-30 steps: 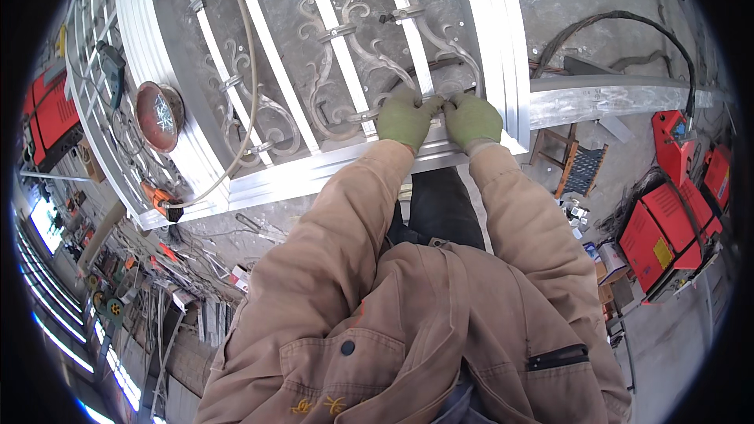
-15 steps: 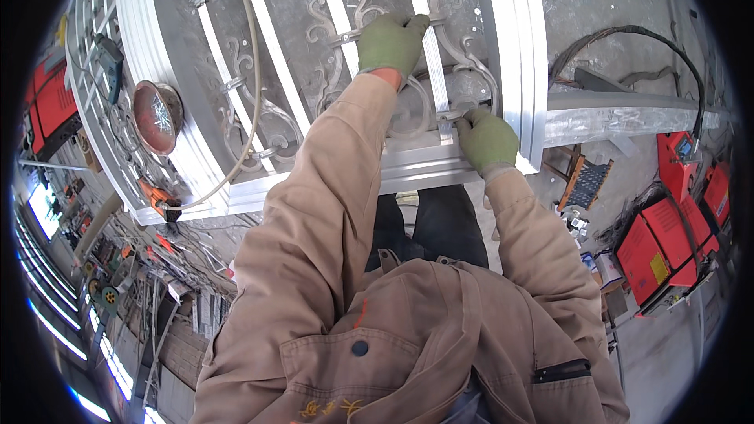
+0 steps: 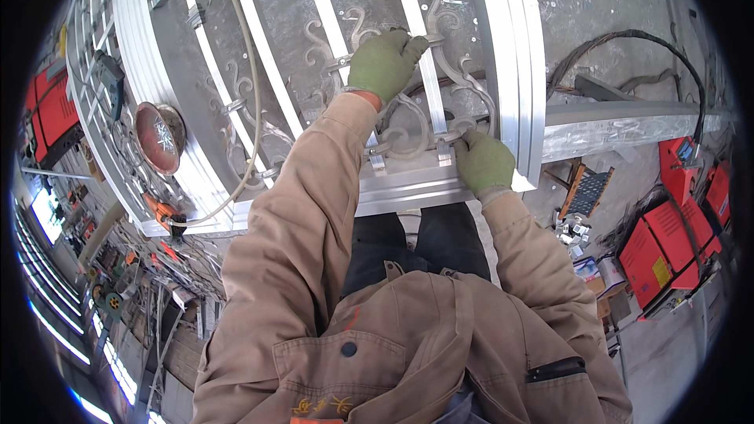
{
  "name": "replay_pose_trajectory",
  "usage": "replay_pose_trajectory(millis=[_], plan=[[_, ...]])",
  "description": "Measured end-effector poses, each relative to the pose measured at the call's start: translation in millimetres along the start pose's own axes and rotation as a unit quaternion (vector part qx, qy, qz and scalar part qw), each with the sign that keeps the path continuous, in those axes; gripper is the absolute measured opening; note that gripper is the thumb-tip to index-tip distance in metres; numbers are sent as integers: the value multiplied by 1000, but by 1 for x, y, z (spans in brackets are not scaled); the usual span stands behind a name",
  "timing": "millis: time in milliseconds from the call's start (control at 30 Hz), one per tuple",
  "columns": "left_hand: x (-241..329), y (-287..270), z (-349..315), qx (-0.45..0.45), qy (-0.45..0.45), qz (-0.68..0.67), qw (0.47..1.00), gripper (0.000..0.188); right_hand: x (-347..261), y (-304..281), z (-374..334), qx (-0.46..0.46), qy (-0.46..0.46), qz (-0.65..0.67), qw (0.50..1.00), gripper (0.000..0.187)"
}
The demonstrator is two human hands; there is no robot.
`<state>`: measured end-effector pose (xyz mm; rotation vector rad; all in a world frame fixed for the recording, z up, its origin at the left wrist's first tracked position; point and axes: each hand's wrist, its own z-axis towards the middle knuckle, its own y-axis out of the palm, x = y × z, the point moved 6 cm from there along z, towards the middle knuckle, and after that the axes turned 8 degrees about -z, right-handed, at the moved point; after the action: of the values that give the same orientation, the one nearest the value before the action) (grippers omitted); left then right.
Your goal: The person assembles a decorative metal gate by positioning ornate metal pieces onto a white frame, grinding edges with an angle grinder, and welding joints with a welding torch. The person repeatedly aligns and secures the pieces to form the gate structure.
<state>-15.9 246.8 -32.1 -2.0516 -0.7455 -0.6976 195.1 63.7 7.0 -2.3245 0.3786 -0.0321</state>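
Observation:
Both hands wear green gloves and work at a silver metal panel frame [image 3: 408, 195] with parallel bars. My left hand [image 3: 385, 67] is curled over the upper part of the curled scrollwork, its thumb beside a bright upright bar [image 3: 408, 1]. The palm hides what its fingertips grip. Nearer to me, my right hand [image 3: 484, 163] is closed with its fingertips at the lower curl of a scroll ornament [image 3: 462, 63], close to the bottom rail. This ornament lies along the right side of the bar, joined by small collars. More scrollwork [image 3: 316, 45] shows left of my left hand.
A reddish bowl of screws [image 3: 159, 139] sits on the frame's left side, near an orange-handled tool [image 3: 162, 208] with a pale hose [image 3: 255, 102]. A dark power tool [image 3: 108, 82] lies farther left. Red machines [image 3: 667, 247] and a black cable [image 3: 628, 34] are at right.
The view has shifted, so the frame sits slightly lower in the picture. My left hand has come a little toward me along the bar; my right hand stays by the lower curl.

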Motion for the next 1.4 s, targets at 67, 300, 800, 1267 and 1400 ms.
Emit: replay_pose_trajectory(millis=[67, 300, 800, 1267, 1400], plan=[[3, 2, 0, 13, 9, 17, 1000, 48, 0, 0, -1, -5, -1, -6, 1000, 31], [10, -9, 7, -21, -71, 54, 996, 56, 3, -1, -4, -6, -11, 15, 1000, 29], [97, 44, -37, 53, 349, 190, 916, 41, 46, 30, -43, 13, 258, 603, 755, 41], [105, 125, 2, -228, 142, 409, 872, 55, 44, 31, -7, 12, 427, 498, 755, 42], [109, 132, -12, -216, 193, 382, 878, 51, 68, 3, -18, 98, 316, 243, 912, 53]])
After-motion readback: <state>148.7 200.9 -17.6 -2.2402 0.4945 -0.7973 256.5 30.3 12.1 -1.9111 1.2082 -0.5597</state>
